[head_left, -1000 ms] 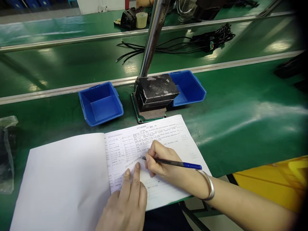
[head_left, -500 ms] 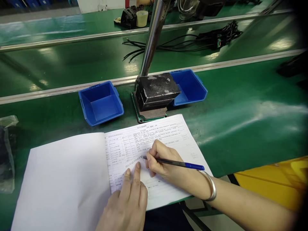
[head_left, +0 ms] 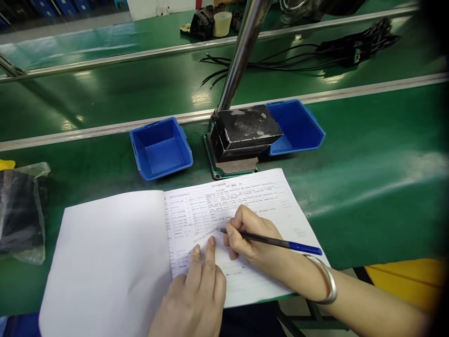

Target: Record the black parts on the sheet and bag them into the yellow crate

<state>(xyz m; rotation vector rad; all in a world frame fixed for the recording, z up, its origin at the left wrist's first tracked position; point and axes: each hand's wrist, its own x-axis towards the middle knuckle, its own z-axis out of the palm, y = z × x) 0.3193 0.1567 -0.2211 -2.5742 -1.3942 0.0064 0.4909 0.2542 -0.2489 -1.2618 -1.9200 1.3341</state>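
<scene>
A stapled-looking set of printed sheets (head_left: pixel 266 196) lies open on the green table, its blank white page (head_left: pixel 112 252) folded out to the left. My right hand (head_left: pixel 250 234) grips a dark pen with a blue cap on its rear end (head_left: pixel 280 242); the tip touches the printed page at the end of a line of handwriting (head_left: pixel 205 235). Just below that line, my left hand (head_left: pixel 196 290) rests flat on the paper, index and middle fingers stretched out, holding nothing. A silver bangle (head_left: pixel 331 281) circles my right wrist.
Behind the sheets stands a metal post (head_left: pixel 242 56) with a black finned block (head_left: pixel 247 131) at its base. Blue bins (head_left: pixel 161 154) sit on either side. A clear bag with dark contents (head_left: pixel 21 210) lies at left. Black cables (head_left: pixel 351 49) lie farther back; something yellow (head_left: pixel 403 281) is lower right.
The view has shifted left, so everything appears farther right. My right hand still holds the pen on the handwritten line, and my left hand stays on the page.
</scene>
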